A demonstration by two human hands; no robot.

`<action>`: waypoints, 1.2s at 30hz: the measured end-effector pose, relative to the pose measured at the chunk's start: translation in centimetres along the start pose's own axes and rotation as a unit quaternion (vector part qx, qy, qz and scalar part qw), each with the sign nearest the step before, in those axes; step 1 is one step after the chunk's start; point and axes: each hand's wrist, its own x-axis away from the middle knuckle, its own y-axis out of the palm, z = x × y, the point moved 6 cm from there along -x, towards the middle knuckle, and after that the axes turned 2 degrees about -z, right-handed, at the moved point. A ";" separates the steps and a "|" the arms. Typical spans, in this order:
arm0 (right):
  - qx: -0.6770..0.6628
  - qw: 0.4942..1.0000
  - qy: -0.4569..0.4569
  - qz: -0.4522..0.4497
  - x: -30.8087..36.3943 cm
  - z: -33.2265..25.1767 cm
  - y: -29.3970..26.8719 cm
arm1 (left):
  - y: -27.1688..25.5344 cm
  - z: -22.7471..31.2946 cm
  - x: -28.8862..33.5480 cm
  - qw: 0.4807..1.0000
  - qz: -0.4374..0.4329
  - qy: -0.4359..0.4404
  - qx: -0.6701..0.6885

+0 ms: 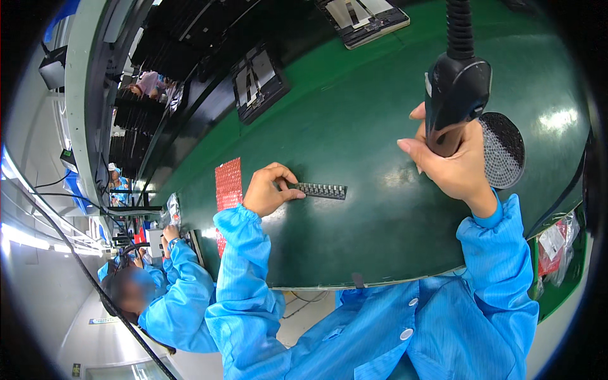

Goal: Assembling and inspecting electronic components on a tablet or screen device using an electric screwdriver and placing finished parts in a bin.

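Note:
My left hand (272,188) pinches one end of a narrow black strip tray (323,190) between thumb and fingers. A row of small, light metallic pieces sits along the tray, too small to name. My right hand (453,158) is closed around the lower end of a black handheld tool (457,88) that hangs from a ribbed black hose (460,28). The tool is upright, above the table and to the right of the tray. Just right of this hand lies a round black dish (516,136) partly covered with small greyish beads or parts.
A red bubble-wrap sheet (228,183) lies on the green table (367,247) left of my left hand. Open device housings (258,82) rest at the back. A green bin with plastic bags (560,250) stands at the lower right. A co-worker in blue (180,297) sits at the left.

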 end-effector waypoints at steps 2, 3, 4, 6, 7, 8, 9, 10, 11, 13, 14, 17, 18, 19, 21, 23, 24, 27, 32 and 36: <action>-0.014 1.000 -0.004 0.002 0.0 0.0 0.1 | 0.4 -0.9 0.1 0.998 -0.024 -0.058 0.028; -0.013 1.000 -0.002 0.001 0.1 0.0 0.0 | 0.7 -0.7 0.2 0.985 -0.035 -0.074 0.154; -0.008 1.000 0.000 0.002 0.2 0.1 0.0 | 1.0 -0.3 0.4 0.955 -0.045 -0.090 0.278; -0.004 1.000 0.004 0.000 0.3 0.2 0.1 | 0.4 0.9 0.5 0.948 -0.048 -0.110 0.296; -0.018 1.000 -0.002 0.012 0.4 0.2 0.0 | 0.3 1.0 0.5 0.940 -0.053 -0.128 0.313; -0.033 0.999 -0.010 0.024 0.3 0.2 0.0 | 0.1 0.6 0.4 0.939 -0.051 -0.129 0.314; -0.034 0.999 -0.009 0.022 0.3 0.3 0.0 | 0.1 0.1 0.4 0.948 -0.076 -0.135 0.279; -0.026 1.000 -0.004 0.015 0.4 0.6 -0.1 | 0.2 -0.3 0.4 0.954 -0.102 -0.140 0.245; -0.016 1.000 0.001 0.010 0.4 0.9 -0.1 | 0.3 -0.3 0.3 0.953 -0.102 -0.142 0.247; 0.005 1.000 -0.020 -0.011 0.1 0.5 0.1 | 0.4 -0.6 0.1 0.969 -0.108 -0.175 0.138; 0.026 0.998 -0.043 -0.028 0.1 0.1 0.3 | 0.9 -1.0 0.1 0.968 -0.110 -0.178 0.139; 0.004 0.999 -0.043 -0.027 0.2 0.0 0.4 | 1.3 -1.3 0.8 0.984 -0.041 -0.135 0.106; 0.004 0.999 -0.042 -0.029 0.1 -0.1 0.4 | 1.1 -0.5 1.1 0.992 0.000 -0.113 0.058; 0.007 0.999 -0.038 -0.032 0.1 -0.1 0.3 | 0.9 0.3 1.5 0.995 0.040 -0.090 0.009; 0.011 0.999 -0.035 -0.033 0.1 0.0 0.3 | 1.4 1.0 2.0 0.995 0.074 -0.073 0.011; -0.046 0.999 0.006 0.005 0.2 0.6 -0.1 | 1.7 1.0 2.7 0.993 0.109 -0.053 0.013; -0.044 0.999 0.004 0.005 0.2 0.6 -0.1 | 2.0 0.2 3.1 0.987 0.135 -0.040 0.077; -0.030 1.000 0.000 0.000 0.2 0.7 -0.1 | 2.3 -1.1 4.6 0.949 0.178 -0.033 0.259; -0.032 0.999 -0.031 -0.005 0.0 0.3 0.2 | 2.7 -0.9 6.9 0.930 0.163 -0.067 0.323; -0.014 0.999 -0.037 0.006 -0.1 0.2 0.0 | 2.1 3.5 6.0 0.972 0.158 0.045 0.165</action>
